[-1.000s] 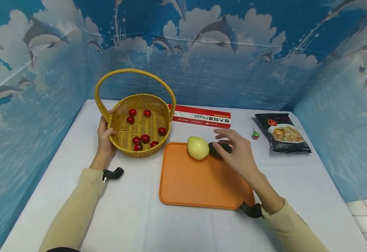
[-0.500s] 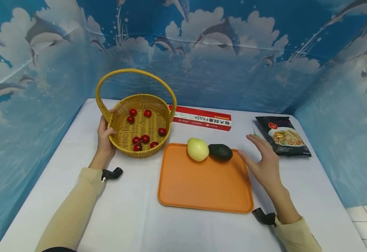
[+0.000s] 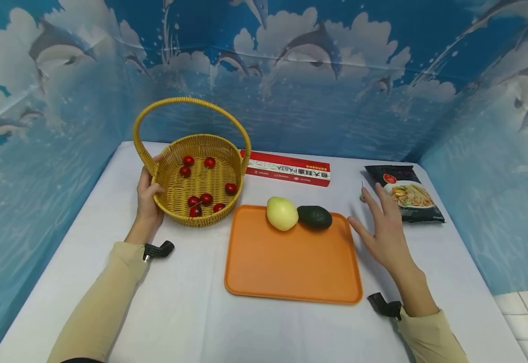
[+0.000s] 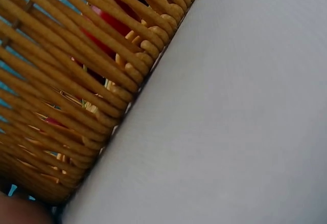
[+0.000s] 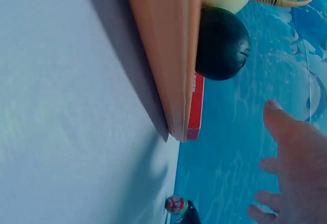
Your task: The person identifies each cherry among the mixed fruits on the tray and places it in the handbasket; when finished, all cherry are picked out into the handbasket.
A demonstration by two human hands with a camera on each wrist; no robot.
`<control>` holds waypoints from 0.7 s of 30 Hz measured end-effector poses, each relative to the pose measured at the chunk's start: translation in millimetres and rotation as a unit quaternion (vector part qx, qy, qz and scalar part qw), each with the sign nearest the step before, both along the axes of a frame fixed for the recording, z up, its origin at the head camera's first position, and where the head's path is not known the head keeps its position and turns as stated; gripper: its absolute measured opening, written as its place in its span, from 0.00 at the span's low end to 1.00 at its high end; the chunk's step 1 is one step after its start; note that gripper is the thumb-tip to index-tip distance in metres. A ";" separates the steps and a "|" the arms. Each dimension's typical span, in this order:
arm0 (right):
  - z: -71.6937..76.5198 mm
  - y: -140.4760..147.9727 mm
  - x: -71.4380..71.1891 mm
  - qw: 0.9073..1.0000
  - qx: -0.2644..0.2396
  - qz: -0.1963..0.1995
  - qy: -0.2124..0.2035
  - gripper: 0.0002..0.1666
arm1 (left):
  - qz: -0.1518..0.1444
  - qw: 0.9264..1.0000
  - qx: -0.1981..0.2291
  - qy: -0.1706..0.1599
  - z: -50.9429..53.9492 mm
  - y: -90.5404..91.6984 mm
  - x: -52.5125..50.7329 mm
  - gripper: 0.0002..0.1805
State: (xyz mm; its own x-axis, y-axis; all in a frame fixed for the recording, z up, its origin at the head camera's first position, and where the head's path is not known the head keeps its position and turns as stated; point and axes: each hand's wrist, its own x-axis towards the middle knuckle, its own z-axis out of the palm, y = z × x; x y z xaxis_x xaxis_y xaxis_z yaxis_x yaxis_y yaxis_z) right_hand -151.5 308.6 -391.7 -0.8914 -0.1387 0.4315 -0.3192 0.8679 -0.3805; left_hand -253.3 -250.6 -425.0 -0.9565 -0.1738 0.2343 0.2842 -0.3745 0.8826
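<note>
My left hand [image 3: 147, 201] grips the left side of a yellow wicker basket [image 3: 176, 184] with a tall arched handle. Several red cherries [image 3: 206, 198] lie inside it; the left wrist view shows the woven wall [image 4: 61, 65] up close. To the right, my right hand [image 3: 388, 237] is held with spread fingers, holding nothing, beside an orange tray [image 3: 291, 267]. At the tray's far edge a pale yellow-green pear-like fruit [image 3: 282, 214] touches a dark green avocado [image 3: 315, 217]. Just beyond the right fingertips lies a small lollipop [image 5: 176, 204], partly hidden in the head view.
Behind the tray lies a red and white pasta box [image 3: 286, 169], its left end behind the basket. A black noodle packet [image 3: 411, 195] lies at the far right. Blue dolphin-printed cloth [image 3: 291, 111] walls in the back and sides of the white table [image 3: 191, 302].
My right hand has moved off the avocado to the right, past the tray's edge, and its fingers have spread. The avocado stays on the tray. My left hand keeps its hold on the basket.
</note>
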 end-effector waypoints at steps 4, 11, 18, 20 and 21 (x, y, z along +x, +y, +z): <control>-3.3 2.7 1.9 1.000 0.020 -0.010 -0.005 0.48 | -0.006 1.000 -0.002 -0.017 -3.7 1.2 0.3 0.46; -8.0 -0.1 -0.4 0.999 0.032 -0.019 -0.004 0.51 | 0.006 1.000 0.020 -0.023 -9.1 -4.3 7.0 0.46; -6.5 0.3 -4.3 0.999 0.026 -0.019 -0.001 0.51 | 0.010 1.000 0.017 -0.021 -8.7 -5.2 4.6 0.42; -5.6 0.7 -4.4 0.999 0.026 -0.022 0.000 0.51 | 0.016 1.000 0.009 -0.020 -8.6 -2.8 4.1 0.39; -5.0 0.7 -4.7 0.999 0.027 -0.025 0.001 0.51 | 0.020 1.000 0.005 -0.018 -8.5 -1.2 4.4 0.37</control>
State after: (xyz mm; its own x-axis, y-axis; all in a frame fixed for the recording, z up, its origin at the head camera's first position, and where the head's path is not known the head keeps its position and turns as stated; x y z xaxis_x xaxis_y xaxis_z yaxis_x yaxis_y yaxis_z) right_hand -156.1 309.3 -396.7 -0.8968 -0.1174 0.4265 -0.2761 0.9019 -0.3323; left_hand -249.0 -251.9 -433.5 -0.9568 -0.2136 0.1972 0.2664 -0.3728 0.8889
